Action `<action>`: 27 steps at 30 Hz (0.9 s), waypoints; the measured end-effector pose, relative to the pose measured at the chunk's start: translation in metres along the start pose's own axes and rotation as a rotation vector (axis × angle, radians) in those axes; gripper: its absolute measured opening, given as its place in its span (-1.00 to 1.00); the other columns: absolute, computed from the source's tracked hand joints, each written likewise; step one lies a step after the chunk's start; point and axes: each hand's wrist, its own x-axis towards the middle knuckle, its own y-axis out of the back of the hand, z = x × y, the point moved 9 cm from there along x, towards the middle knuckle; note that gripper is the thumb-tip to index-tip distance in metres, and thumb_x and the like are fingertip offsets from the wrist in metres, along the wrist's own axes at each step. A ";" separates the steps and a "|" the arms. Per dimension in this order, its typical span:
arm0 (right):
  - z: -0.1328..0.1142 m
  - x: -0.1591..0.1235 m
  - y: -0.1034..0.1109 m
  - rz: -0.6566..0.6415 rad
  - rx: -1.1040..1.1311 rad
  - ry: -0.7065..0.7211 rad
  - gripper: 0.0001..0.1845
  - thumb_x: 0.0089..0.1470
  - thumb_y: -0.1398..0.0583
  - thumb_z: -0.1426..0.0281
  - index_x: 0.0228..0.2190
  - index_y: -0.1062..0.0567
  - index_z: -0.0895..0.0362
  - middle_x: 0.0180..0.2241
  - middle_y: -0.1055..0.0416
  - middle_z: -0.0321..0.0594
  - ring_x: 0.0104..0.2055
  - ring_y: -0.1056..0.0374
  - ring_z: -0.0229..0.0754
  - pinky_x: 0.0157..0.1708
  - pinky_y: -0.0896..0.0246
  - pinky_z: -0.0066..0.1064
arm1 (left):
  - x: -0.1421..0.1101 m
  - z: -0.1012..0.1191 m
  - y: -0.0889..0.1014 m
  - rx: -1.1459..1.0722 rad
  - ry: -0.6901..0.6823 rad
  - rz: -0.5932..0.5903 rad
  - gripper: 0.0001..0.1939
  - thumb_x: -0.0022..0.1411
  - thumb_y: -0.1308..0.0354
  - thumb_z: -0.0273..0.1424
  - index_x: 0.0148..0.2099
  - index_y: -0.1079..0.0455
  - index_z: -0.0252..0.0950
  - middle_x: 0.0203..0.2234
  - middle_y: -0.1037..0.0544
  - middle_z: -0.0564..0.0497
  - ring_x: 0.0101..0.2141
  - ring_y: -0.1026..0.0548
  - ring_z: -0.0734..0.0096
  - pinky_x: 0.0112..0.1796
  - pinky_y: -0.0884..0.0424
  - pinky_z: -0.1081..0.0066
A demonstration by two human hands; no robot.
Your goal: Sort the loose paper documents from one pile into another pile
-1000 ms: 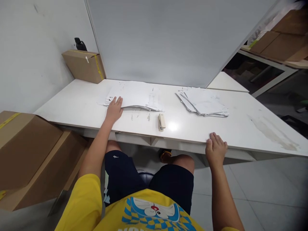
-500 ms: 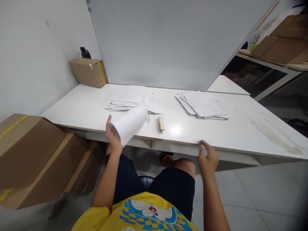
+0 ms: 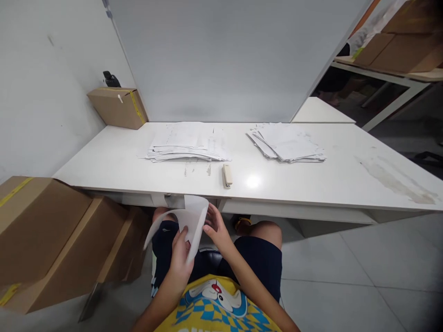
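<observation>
Above my lap, my left hand point(image 3: 180, 251) grips curled white sheets of paper point(image 3: 195, 216), its thumb lying over them. The sheets bend into a loose curve, with one flap hanging to the left. Against the right edge of the paper is my right hand point(image 3: 218, 229), thumb and fingers apart; whether it touches the sheet I cannot tell. Beyond the hands, a cream stapler point(image 3: 227, 176) lies near the front of the white table point(image 3: 277, 186). One stack of papers point(image 3: 183, 143) is behind it to the left, another paper stack point(image 3: 289, 145) to the right.
A taped cardboard box point(image 3: 116, 108) stands at the table's back left corner, a black bottle point(image 3: 111, 79) behind it. Larger cardboard boxes point(image 3: 38, 230) crowd my left side. A grey-white panel point(image 3: 214, 60) rises along the back edge. At right is a dark stain point(image 3: 398, 180).
The paper has come down from over the table to above my lap and now curls open. My right hand has moved left from the table's front edge to the paper.
</observation>
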 end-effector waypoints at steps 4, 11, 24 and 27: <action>0.010 -0.003 -0.017 -0.135 0.204 -0.165 -0.17 -0.03 -0.32 -0.12 0.18 -0.34 -0.05 0.16 -0.38 -0.04 0.21 -0.31 0.08 0.12 -0.27 -0.09 | -0.004 0.008 -0.010 -0.118 -0.001 0.019 -0.85 0.21 -0.22 -0.51 -0.15 -0.53 -0.28 -0.21 -0.67 -0.08 -0.17 -0.65 0.32 -0.20 -0.58 0.47; 0.045 -0.009 -0.035 -0.083 0.370 -0.284 -0.28 -0.15 -0.38 -0.10 -0.03 -0.50 0.01 0.02 -0.52 -0.10 0.07 -0.42 0.05 0.05 -0.35 -0.13 | 0.008 0.004 -0.021 -0.100 -0.139 -0.033 -0.69 0.19 -0.31 -0.38 0.00 -0.51 -0.22 -0.07 -0.65 -0.08 -0.09 -0.62 0.30 -0.11 -0.53 0.45; 0.043 -0.025 -0.055 -0.158 0.270 -0.199 -0.77 -0.08 -0.36 0.26 -0.29 -0.62 0.00 -0.21 -0.61 -0.25 -0.03 -0.49 0.05 0.19 -0.26 0.01 | -0.028 0.039 -0.018 -0.032 -0.374 -0.035 -0.50 0.21 -0.31 -0.16 0.18 -0.41 -0.07 0.06 -0.59 -0.04 0.05 -0.56 0.22 -0.04 -0.53 0.40; 0.012 -0.020 -0.076 -0.294 0.034 -0.023 -0.81 0.00 -0.34 0.16 -0.35 -0.64 -0.02 -0.23 -0.61 -0.27 -0.05 -0.50 0.06 0.17 -0.27 0.04 | -0.050 0.072 -0.020 0.015 -0.514 -0.011 -0.45 0.24 -0.27 -0.10 0.25 -0.35 -0.02 0.11 -0.55 -0.03 0.12 -0.51 0.17 -0.01 -0.54 0.38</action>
